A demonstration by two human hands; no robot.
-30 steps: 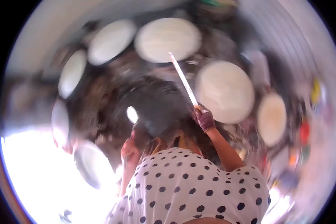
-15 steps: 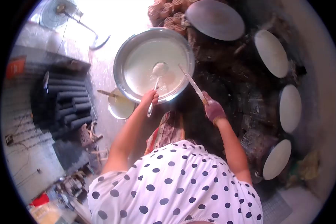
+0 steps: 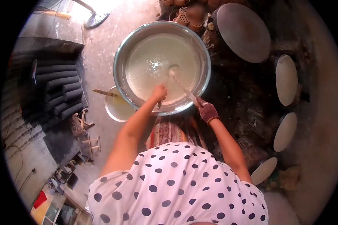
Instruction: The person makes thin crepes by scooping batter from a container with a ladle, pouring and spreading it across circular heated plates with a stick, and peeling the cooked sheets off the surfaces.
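A wide metal basin holds a milky white liquid. Bare and closed, my left hand grips a ladle over the near side of the basin, and the ladle's bowl is at the liquid's surface. My right hand, in a dark reddish glove, is closed around a long flat spatula at the basin's right rim. The spatula's far end reaches to the ladle's bowl; whether they touch I cannot tell.
A smaller white bowl with a wooden-handled brush stands left of the basin. Several round pale plates curve along the right side. Dark cylinders are stacked at left. Patterned cloth lies below the basin.
The spatula has swung left over the basin to the ladle's bowl. My gloved hand has come nearer the rim. The camera view has shifted, so the basin appears larger.
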